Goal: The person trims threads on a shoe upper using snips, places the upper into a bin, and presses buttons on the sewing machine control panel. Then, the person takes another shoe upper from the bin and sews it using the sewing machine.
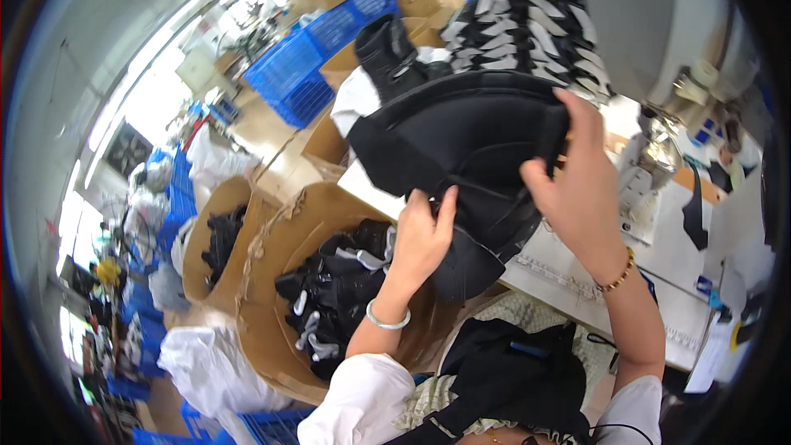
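Observation:
A black padded boot upper (470,128), stitched and spread open, is held up in front of me above the table edge. The fingers of my left hand (418,235) pinch its lower left part, the thumb lying against the fabric. At its right edge, my right hand (583,185) grips it with the thumb on the near side and the fingers curled round the border. A darker flap (470,268) hangs below, beside my left hand. Just behind the upper stands a black boot-shaped piece (386,53).
A sewing machine (655,152) stands on the white table (552,259) at the right. Left of me is a cardboard box (255,338) full of black pieces. Rows of black and white cut pieces (535,12) lie at the back; blue crates (301,58) stand farther off.

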`<state>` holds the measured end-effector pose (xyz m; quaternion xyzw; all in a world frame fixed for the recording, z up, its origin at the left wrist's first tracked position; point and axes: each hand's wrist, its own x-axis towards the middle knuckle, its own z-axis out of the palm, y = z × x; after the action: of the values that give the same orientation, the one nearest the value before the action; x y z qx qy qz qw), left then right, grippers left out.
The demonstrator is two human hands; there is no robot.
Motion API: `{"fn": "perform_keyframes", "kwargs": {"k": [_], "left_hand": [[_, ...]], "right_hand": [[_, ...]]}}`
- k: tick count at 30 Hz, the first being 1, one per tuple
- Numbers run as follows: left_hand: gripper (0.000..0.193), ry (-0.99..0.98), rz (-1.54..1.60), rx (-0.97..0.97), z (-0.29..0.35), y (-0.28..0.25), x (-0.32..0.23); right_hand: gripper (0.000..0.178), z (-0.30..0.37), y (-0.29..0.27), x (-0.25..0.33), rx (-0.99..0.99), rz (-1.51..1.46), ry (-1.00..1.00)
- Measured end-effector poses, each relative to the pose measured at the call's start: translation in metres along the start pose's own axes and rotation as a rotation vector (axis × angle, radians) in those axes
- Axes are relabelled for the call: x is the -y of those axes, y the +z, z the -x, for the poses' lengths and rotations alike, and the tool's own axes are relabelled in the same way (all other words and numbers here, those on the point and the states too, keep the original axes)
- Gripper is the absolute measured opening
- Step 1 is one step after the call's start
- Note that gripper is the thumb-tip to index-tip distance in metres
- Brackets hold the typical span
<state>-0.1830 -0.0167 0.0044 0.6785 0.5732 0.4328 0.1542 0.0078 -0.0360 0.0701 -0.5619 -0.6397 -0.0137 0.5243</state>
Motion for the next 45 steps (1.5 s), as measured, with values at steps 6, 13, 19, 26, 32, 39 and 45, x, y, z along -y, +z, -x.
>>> {"fn": "perform_keyframes", "kwargs": {"k": [6, 13, 19, 26, 32, 39, 45], "left_hand": [[0.033, 0.060, 0.137, -0.029, 0.008, -0.010, 0.006], [0.023, 0.171, 0.050, 0.072, 0.024, -0.019, 0.001], [0.024, 0.491, -0.217, -0.174, 0.010, -0.033, 0.028], [0.039, -0.017, 0.038, -0.711, -0.062, -0.232, 0.161], [0.048, 0.026, 0.476, -1.165, -0.131, -0.411, 0.269], [0.026, -0.331, -0.260, -1.315, -0.033, -0.237, 0.419], [0.017, -0.484, -0.402, -0.584, 0.091, -0.067, 0.454]], "right_hand": [[0.063, 0.028, -0.002, 0.003, -0.015, -0.152, 0.037], [0.059, 0.050, 0.000, 0.008, -0.088, -0.264, 0.037], [0.046, 0.080, 0.003, -0.010, -0.195, -0.334, -0.077], [0.037, 0.112, 0.010, -0.047, -0.022, -0.259, 0.069], [0.031, 0.123, 0.047, -0.035, 0.175, -0.200, 0.031], [0.034, 0.134, 0.049, -0.045, 0.395, -0.077, 0.127], [0.032, 0.140, 0.038, -0.070, 0.412, 0.010, 0.206]]}}
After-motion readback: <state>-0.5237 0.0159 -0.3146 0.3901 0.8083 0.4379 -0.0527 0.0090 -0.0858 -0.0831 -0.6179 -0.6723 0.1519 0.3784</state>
